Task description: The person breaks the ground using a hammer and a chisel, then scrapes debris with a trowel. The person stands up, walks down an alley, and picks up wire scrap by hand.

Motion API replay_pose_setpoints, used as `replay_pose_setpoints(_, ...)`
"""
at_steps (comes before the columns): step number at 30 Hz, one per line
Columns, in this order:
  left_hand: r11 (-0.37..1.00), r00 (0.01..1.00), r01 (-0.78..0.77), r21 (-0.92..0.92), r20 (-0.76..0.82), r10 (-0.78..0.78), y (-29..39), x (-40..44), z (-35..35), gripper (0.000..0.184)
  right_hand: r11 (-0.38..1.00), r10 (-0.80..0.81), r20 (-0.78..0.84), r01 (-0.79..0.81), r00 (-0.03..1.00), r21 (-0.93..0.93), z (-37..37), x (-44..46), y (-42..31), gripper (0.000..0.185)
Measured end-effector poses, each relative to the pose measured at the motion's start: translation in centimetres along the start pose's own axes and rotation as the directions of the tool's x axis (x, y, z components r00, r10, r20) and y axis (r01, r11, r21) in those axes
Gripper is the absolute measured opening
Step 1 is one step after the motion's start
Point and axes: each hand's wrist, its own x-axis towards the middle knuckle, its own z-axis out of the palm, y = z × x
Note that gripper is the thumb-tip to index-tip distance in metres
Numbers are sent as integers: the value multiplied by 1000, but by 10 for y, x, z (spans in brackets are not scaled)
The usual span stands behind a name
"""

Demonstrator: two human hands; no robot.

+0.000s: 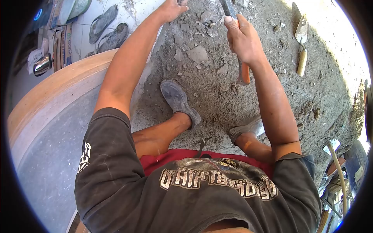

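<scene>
Near the top of the head view, my right hand (243, 37) is wrapped round a long tool (243, 72) with a dark shaft and an orange-ended handle. The tool's upper end runs out of the frame, so its head is hidden. My left hand (173, 8) is at the top edge, left of the tool and apart from it, with its fingers partly cut off; whether it touches anything is unclear. Below the hands lie broken flat pieces (197, 54) on rough grey ground (210, 99).
A trowel (302, 31) with a wooden handle lies at the right. Sandals (103, 24) rest on white tiles (83, 37) at the upper left. A curved wooden edge (58, 83) borders the left side. My shoes (176, 97) stand on the rough ground.
</scene>
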Motion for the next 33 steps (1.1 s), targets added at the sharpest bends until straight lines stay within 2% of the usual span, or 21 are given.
replay_pose_setpoints(2,993,994,-111,-44,-13,110,0,-5,0,15,993,-34,16,31,999,118,-10,-4,-14,49)
replay_pose_setpoints(6,999,998,-25,-43,-57,23,-5,-4,8,15,975,-103,-45,109,994,195,-25,-18,-65,44)
replay_pose_setpoints(8,995,995,-89,42,-42,91,-8,-3,6,17,977,-92,-49,100,995,189,-17,-18,-63,44)
replay_pose_setpoints(10,997,997,-74,-10,-8,74,-3,-6,-4,17,979,-203,-26,202,979,-28,3,-7,-34,49)
replay_pose_setpoints(11,997,998,-45,-65,31,47,1,-7,-7,23,980,-122,63,130,991,-151,13,2,-21,51)
replay_pose_setpoints(14,997,997,-75,-11,-9,75,4,-6,-4,25,975,-156,7,155,988,-158,13,1,-25,52)
replay_pose_setpoints(15,989,996,-82,-125,28,86,27,-19,-13,26,991,-98,26,100,995,-89,3,-4,-43,51)
replay_pose_setpoints(16,986,996,84,-146,-24,-88,-11,-6,-2,24,995,-60,58,64,997,-76,4,-16,-50,51)
replay_pose_setpoints(18,962,998,-53,-267,-37,44,-10,-1,11,19,981,-121,-37,125,992,149,0,-13,-64,51)
replay_pose_setpoints(20,986,999,21,-165,-34,-27,8,-17,3,18,982,-127,-61,134,990,132,20,-4,-35,50)
replay_pose_setpoints(21,994,994,94,-57,-45,-96,20,-16,-6,23,990,-138,18,139,990,-41,29,7,-13,50)
replay_pose_setpoints(22,996,996,76,-52,-45,-78,17,-12,-5,23,969,-115,95,133,989,-207,28,9,-12,50)
replay_pose_setpoints(24,999,999,-34,33,7,34,1,-6,-8,23,965,-125,96,143,988,-219,13,17,-23,51)
replay_pose_setpoints(25,995,996,90,-41,-3,-90,16,-17,-9,23,989,-111,58,116,992,-92,6,5,-36,50)
replay_pose_setpoints(26,1000,1000,-10,-14,19,11,-4,-7,-7,22,995,-95,16,95,995,30,3,-6,-43,50)
replay_pose_setpoints(27,984,996,-93,-150,-22,91,-21,0,3,17,984,-100,-4,100,995,146,4,-7,-46,49)
replay_pose_setpoints(28,942,983,-183,-280,-71,170,-23,-1,12,20,984,-106,-3,106,994,146,11,0,-39,49)
replay_pose_setpoints(29,942,983,-183,-281,-70,170,-24,-6,15,20,998,-51,136,54,989,-16,21,6,-22,48)
replay_pose_setpoints(30,975,991,-89,-202,-113,67,-8,-13,11,17,982,15,248,33,969,-185,26,12,-9,48)
replay_pose_setpoints(31,992,986,9,-127,-163,-30,9,-18,9,20,982,-50,183,82,982,-170,26,7,-2,47)
replay_pose_setpoints(33,989,985,46,-141,-156,-68,34,-24,3,21,983,-19,167,49,986,-176,4,8,-16,47)
